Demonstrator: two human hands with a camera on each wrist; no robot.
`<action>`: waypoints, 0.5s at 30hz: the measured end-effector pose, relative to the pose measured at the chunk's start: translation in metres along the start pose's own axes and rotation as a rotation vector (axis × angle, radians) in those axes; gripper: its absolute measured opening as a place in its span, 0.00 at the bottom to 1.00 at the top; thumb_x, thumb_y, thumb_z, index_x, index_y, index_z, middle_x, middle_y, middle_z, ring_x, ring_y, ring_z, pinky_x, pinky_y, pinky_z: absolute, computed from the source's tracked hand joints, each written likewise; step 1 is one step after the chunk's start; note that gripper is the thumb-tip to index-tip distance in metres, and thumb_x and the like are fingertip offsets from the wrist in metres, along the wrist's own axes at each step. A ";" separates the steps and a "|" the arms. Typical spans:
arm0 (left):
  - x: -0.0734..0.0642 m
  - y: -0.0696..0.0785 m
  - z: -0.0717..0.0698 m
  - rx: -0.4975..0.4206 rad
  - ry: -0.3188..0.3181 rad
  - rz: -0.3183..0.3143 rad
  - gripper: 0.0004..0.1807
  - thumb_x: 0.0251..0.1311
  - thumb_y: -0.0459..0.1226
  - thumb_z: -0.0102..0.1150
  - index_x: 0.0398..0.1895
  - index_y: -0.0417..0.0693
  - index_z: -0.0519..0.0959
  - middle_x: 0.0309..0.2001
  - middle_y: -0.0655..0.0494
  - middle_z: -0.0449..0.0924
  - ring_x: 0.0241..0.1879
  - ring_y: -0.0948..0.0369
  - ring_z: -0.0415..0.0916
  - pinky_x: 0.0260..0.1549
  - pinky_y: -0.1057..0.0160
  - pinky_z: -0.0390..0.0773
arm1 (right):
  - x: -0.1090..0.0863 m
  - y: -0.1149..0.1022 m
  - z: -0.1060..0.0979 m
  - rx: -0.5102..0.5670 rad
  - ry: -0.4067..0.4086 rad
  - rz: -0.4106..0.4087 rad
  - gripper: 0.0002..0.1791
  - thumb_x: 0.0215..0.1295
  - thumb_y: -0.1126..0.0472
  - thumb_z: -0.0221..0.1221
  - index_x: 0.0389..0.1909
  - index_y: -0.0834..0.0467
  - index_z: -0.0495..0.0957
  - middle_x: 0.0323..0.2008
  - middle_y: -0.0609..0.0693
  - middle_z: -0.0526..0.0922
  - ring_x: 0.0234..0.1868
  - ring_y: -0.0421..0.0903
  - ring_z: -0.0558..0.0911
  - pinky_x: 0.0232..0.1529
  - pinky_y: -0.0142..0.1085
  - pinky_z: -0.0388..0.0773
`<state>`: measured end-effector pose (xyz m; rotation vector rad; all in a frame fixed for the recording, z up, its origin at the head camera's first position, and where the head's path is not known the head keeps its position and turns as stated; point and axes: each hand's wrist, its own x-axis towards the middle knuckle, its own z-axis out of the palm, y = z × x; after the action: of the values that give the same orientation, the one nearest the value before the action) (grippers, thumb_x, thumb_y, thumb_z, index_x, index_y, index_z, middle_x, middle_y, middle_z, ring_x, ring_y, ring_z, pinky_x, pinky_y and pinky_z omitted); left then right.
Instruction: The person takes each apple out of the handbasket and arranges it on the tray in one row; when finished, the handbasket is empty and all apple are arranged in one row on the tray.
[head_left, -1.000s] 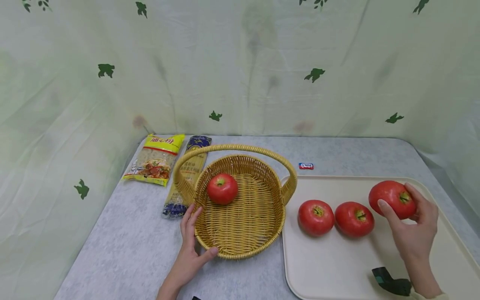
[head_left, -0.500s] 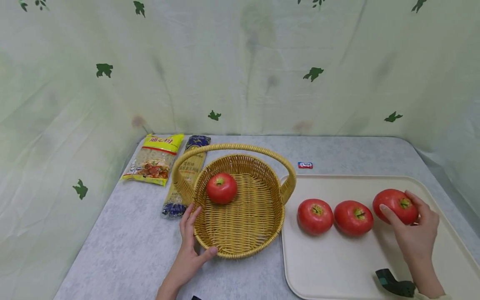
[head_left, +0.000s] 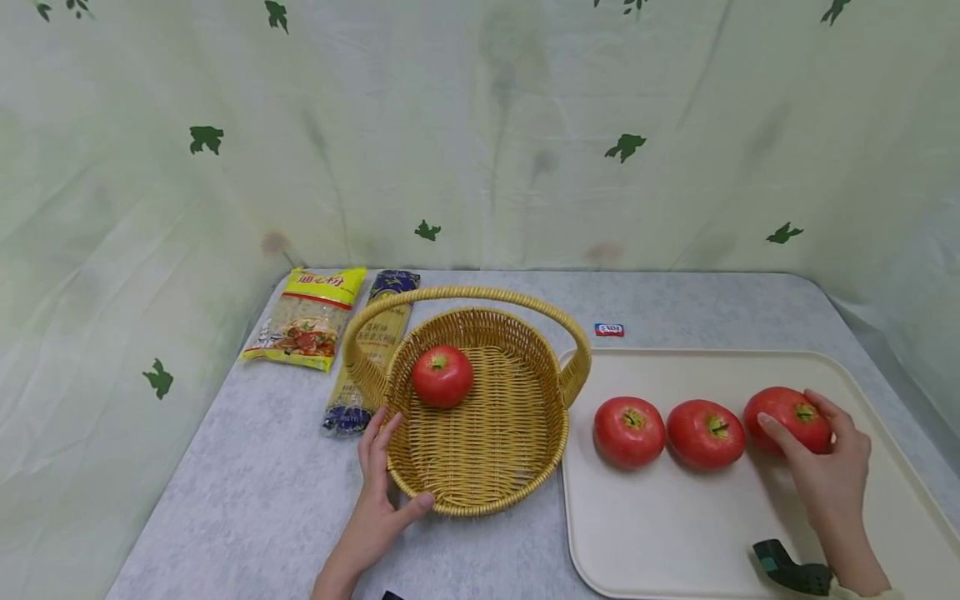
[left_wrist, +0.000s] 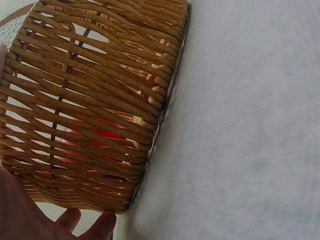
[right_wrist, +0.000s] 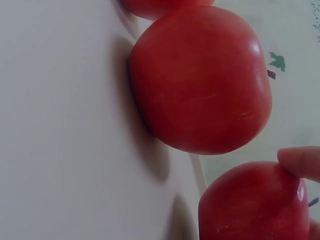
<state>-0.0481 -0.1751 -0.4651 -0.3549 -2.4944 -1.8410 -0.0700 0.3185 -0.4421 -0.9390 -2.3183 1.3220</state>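
At the right end of a cream tray (head_left: 675, 533), my right hand (head_left: 832, 467) grips a red apple (head_left: 783, 415) between thumb and fingers. Whether this apple touches the tray I cannot tell. To its left are two more red apples, the nearer one (head_left: 707, 435) and a farther one (head_left: 628, 432); the right wrist view shows a whole apple (right_wrist: 200, 82) close up. My left hand (head_left: 378, 500) rests with spread, fairly straight fingers against the side of a wicker basket (head_left: 480, 450). Inside the basket lies one red apple (head_left: 442, 377). In the left wrist view, fingertips touch the woven wall (left_wrist: 90, 100).
Behind the basket's left side lie a yellow pasta bag (head_left: 307, 321) and a long spaghetti pack (head_left: 348, 400). The basket's arched handle (head_left: 468, 292) stands up. A small red-and-blue packet (head_left: 609, 330) lies behind the tray. A patterned curtain (head_left: 480, 150) surrounds the table.
My right hand has lowered the apple toward the tray, beside the other two. The left hand and basket have stayed in place.
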 end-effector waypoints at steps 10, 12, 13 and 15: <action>0.000 0.003 -0.001 -0.016 -0.004 0.013 0.53 0.51 0.28 0.67 0.75 0.56 0.44 0.73 0.63 0.24 0.69 0.52 0.20 0.51 0.24 0.37 | 0.001 0.004 0.001 0.001 -0.017 0.005 0.36 0.63 0.56 0.61 0.71 0.43 0.59 0.68 0.54 0.53 0.69 0.48 0.50 0.61 0.51 0.62; 0.000 0.003 -0.001 -0.017 -0.002 0.011 0.53 0.51 0.28 0.67 0.75 0.57 0.44 0.72 0.64 0.25 0.69 0.52 0.20 0.52 0.24 0.37 | 0.001 0.004 0.002 -0.009 -0.016 -0.004 0.36 0.62 0.56 0.61 0.71 0.43 0.60 0.68 0.53 0.53 0.69 0.48 0.51 0.61 0.51 0.62; 0.000 0.003 0.000 -0.016 -0.002 0.010 0.53 0.51 0.28 0.67 0.75 0.57 0.44 0.72 0.64 0.25 0.69 0.52 0.20 0.52 0.24 0.37 | 0.001 0.005 0.002 -0.020 -0.015 -0.013 0.36 0.62 0.56 0.61 0.71 0.44 0.60 0.68 0.53 0.54 0.69 0.48 0.51 0.61 0.51 0.63; 0.000 0.003 -0.001 -0.013 -0.005 0.012 0.53 0.51 0.28 0.66 0.75 0.56 0.44 0.72 0.63 0.25 0.69 0.52 0.20 0.52 0.24 0.37 | 0.001 0.005 0.002 -0.050 -0.014 -0.047 0.36 0.62 0.55 0.62 0.70 0.46 0.61 0.67 0.54 0.55 0.68 0.49 0.52 0.59 0.51 0.64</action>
<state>-0.0480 -0.1749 -0.4626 -0.3744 -2.4785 -1.8550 -0.0700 0.3192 -0.4472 -0.8869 -2.3799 1.2613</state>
